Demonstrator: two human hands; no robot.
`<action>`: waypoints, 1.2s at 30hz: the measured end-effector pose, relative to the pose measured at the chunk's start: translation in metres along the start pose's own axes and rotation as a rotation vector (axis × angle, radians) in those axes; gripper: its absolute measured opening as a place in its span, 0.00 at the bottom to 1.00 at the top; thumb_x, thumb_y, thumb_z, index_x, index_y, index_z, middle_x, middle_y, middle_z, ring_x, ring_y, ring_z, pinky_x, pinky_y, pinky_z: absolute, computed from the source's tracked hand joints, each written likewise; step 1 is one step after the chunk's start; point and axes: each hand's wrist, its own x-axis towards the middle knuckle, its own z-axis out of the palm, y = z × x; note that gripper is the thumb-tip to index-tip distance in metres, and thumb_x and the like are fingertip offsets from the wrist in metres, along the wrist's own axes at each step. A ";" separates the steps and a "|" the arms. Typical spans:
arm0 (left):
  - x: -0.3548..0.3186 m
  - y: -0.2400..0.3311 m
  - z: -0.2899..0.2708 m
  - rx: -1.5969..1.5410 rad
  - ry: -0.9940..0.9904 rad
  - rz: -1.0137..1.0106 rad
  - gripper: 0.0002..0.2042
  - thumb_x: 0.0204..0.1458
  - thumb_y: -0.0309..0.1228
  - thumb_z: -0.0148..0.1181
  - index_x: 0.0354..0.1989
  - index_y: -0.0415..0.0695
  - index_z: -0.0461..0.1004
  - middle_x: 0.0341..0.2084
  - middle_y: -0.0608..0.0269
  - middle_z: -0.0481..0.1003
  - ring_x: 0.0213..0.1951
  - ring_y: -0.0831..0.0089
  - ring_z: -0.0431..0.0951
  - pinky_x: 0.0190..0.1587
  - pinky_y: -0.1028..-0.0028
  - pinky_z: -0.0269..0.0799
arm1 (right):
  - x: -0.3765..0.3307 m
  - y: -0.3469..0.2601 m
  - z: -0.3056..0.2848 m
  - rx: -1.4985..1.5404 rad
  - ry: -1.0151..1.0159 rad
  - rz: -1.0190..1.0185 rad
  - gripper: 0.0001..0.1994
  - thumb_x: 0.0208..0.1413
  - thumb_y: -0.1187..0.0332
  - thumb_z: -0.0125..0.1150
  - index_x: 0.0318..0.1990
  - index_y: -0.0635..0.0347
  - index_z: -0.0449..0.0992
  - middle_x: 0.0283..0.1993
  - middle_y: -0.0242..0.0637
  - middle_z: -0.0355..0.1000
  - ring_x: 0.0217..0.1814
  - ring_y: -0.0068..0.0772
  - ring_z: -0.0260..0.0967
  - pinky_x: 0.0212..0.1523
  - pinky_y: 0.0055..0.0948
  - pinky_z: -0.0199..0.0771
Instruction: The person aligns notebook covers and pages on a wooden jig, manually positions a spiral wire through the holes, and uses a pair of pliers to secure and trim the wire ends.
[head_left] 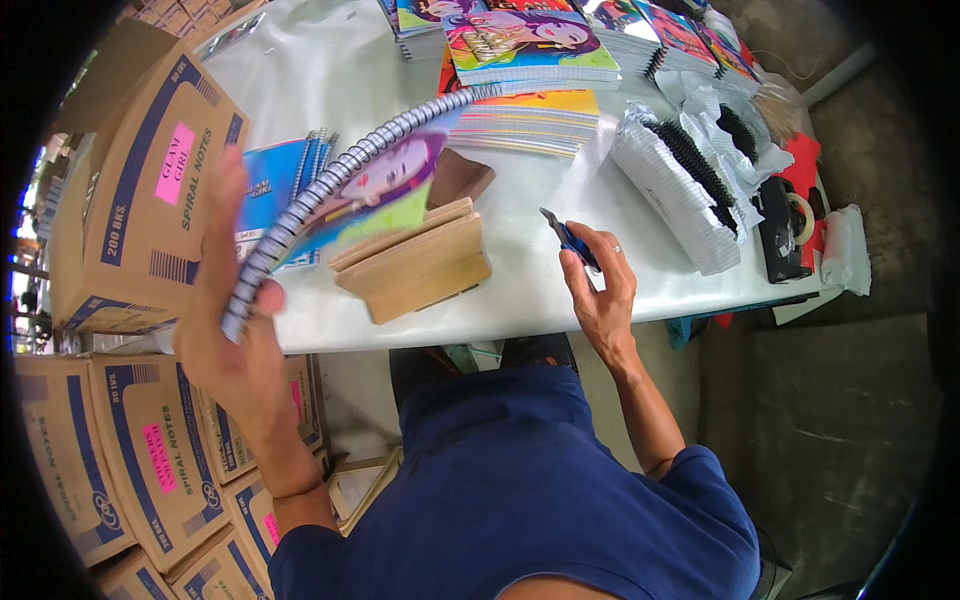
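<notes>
My left hand (232, 320) grips a spiral-bound notebook (355, 180) with a colourful illustrated cover, held up on edge above the white table (540, 270), its wire spine arching toward the upper right. My right hand (600, 285) holds a small pair of blue-handled pliers (568, 238) just over the table's near edge. Between the hands sits a wooden jig of stacked boards (415, 265) with a brown block (460, 175) behind it. A blue notebook stack (275, 185) lies behind the held notebook.
Stacks of colourful notebooks (530, 50) fill the far side of the table. White bags of black spiral coils (680, 180) and a black tape dispenser (785, 225) sit at the right. Brown cardboard boxes (150, 190) stand on the left, more stacked below (130, 460).
</notes>
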 end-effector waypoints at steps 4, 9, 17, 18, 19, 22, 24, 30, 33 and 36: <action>-0.048 -0.021 0.024 0.395 -0.445 0.223 0.24 0.53 0.40 0.61 0.59 0.47 0.73 0.56 0.59 0.73 0.60 0.52 0.70 0.61 0.55 0.64 | -0.009 -0.021 0.001 0.071 -0.106 -0.091 0.17 0.51 0.73 0.66 0.49 0.65 0.77 0.42 0.45 0.73 0.41 0.40 0.72 0.40 0.33 0.73; -0.072 -0.045 0.075 0.531 -0.358 0.221 0.30 0.44 0.42 0.66 0.59 0.49 0.72 0.57 0.61 0.73 0.58 0.44 0.69 0.56 0.52 0.65 | -0.010 -0.055 -0.002 0.028 -0.287 -0.302 0.19 0.46 0.68 0.70 0.48 0.62 0.78 0.39 0.43 0.72 0.39 0.40 0.70 0.37 0.35 0.72; -0.073 -0.045 0.078 0.540 -0.328 0.177 0.31 0.42 0.31 0.70 0.60 0.52 0.72 0.58 0.63 0.72 0.59 0.43 0.68 0.56 0.52 0.64 | -0.011 -0.048 0.010 -0.024 -0.258 -0.323 0.20 0.45 0.66 0.72 0.47 0.60 0.78 0.38 0.41 0.72 0.38 0.39 0.69 0.36 0.35 0.71; -0.073 -0.046 0.078 0.527 -0.326 0.175 0.31 0.41 0.30 0.70 0.60 0.52 0.72 0.57 0.63 0.73 0.58 0.43 0.69 0.56 0.52 0.64 | -0.010 -0.048 0.010 -0.015 -0.259 -0.322 0.20 0.45 0.66 0.72 0.47 0.60 0.78 0.38 0.41 0.72 0.38 0.39 0.69 0.36 0.35 0.71; -0.073 -0.047 0.079 0.514 -0.325 0.174 0.32 0.40 0.30 0.71 0.59 0.52 0.72 0.57 0.64 0.73 0.58 0.43 0.69 0.55 0.52 0.64 | -0.010 -0.048 0.011 -0.011 -0.255 -0.318 0.20 0.45 0.67 0.72 0.47 0.60 0.78 0.38 0.41 0.72 0.38 0.39 0.69 0.36 0.35 0.71; -0.073 -0.049 0.079 0.509 -0.296 0.181 0.30 0.40 0.32 0.71 0.57 0.51 0.74 0.54 0.66 0.75 0.57 0.44 0.70 0.54 0.52 0.65 | -0.007 -0.049 0.013 0.009 -0.248 -0.327 0.19 0.46 0.67 0.71 0.47 0.60 0.78 0.37 0.41 0.72 0.37 0.39 0.69 0.35 0.35 0.71; -0.073 -0.050 0.081 0.511 -0.264 0.189 0.28 0.40 0.34 0.71 0.56 0.51 0.76 0.53 0.67 0.76 0.56 0.46 0.71 0.54 0.52 0.66 | -0.004 -0.052 0.015 0.017 -0.249 -0.352 0.17 0.48 0.67 0.70 0.46 0.61 0.79 0.36 0.42 0.72 0.35 0.38 0.69 0.34 0.34 0.71; -0.074 -0.060 0.071 0.577 -0.282 0.273 0.25 0.44 0.37 0.69 0.54 0.52 0.77 0.52 0.68 0.77 0.57 0.51 0.72 0.57 0.51 0.64 | 0.027 -0.054 0.002 0.483 -0.929 0.362 0.13 0.64 0.65 0.56 0.46 0.67 0.78 0.33 0.38 0.75 0.32 0.23 0.69 0.35 0.27 0.71; -0.054 -0.069 0.055 0.498 -0.193 0.152 0.22 0.50 0.34 0.65 0.56 0.56 0.76 0.53 0.71 0.76 0.55 0.56 0.74 0.59 0.52 0.63 | 0.046 -0.048 0.003 0.279 -0.702 -0.119 0.13 0.61 0.66 0.59 0.47 0.66 0.77 0.35 0.43 0.77 0.36 0.32 0.72 0.40 0.31 0.73; -0.013 -0.110 0.018 0.199 0.023 -0.014 0.21 0.53 0.34 0.64 0.56 0.46 0.74 0.53 0.70 0.76 0.54 0.65 0.76 0.60 0.62 0.66 | 0.063 -0.012 0.002 0.092 -0.475 -0.010 0.12 0.60 0.67 0.60 0.48 0.64 0.78 0.38 0.45 0.76 0.37 0.34 0.74 0.40 0.31 0.73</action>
